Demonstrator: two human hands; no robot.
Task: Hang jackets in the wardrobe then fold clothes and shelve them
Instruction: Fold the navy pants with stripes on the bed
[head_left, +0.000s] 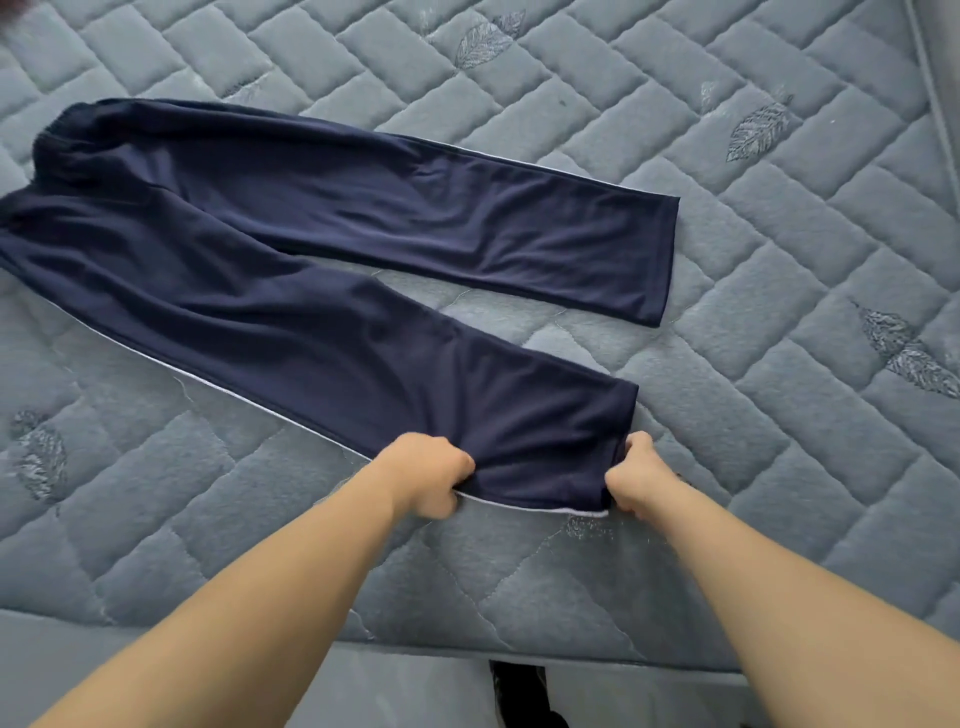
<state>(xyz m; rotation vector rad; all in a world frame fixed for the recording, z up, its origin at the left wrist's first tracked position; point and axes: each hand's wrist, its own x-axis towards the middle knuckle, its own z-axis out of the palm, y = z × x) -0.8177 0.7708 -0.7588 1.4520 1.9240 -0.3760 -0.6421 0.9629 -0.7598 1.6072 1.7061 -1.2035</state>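
Nearest, the left hand (434, 475) and right hand (636, 480) curl their fingers tight on the near leg's hem, probably to lift it over. Beyond, the trousers (311, 249) lie spread flat on the mattress (779, 260), waistband far left.

Trousers (322, 260) flat on mattress (779, 467), waistband left, legs right.

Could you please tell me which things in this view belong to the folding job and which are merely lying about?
Part of the job:
navy trousers
left hand, gripping the near leg's hem
right hand, gripping the same hem

Merely there:
quilted mattress
dark shoe below the mattress edge
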